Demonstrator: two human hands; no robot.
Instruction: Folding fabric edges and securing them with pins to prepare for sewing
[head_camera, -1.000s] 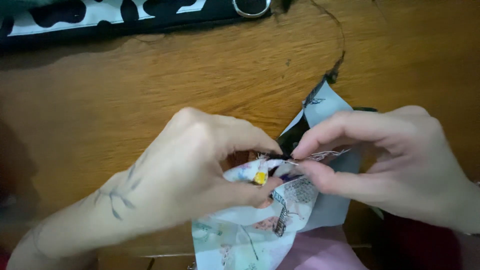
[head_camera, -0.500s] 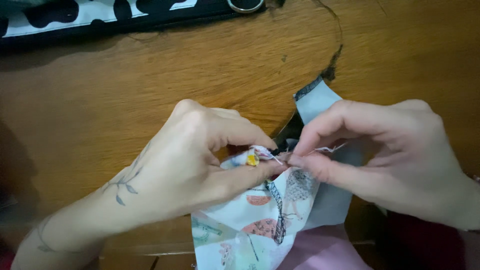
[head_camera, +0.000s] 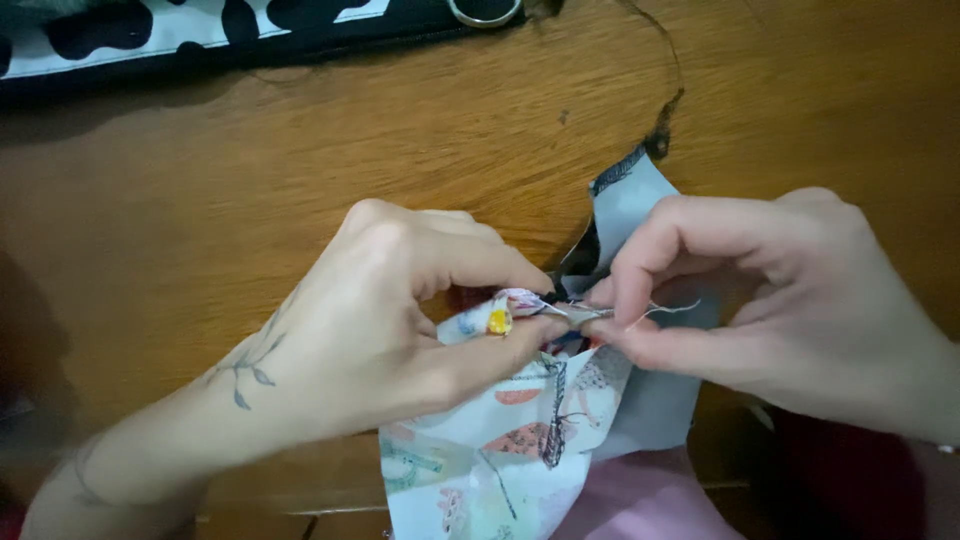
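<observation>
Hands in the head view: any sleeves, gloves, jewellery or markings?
Both are bare, with no gloves, rings or sleeves in view. The left hand runs into a forearm with a dark line tattoo of a leafy sprig near the wrist. The right hand has no markings that show.

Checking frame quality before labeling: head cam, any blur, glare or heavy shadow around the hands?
Head view: soft overall, with the needle only a thin blurred streak between the left hand and right hand; no glare on the wooden table; warm, even light, dark shadow at left edge; printed fabric pattern smeared.
</observation>
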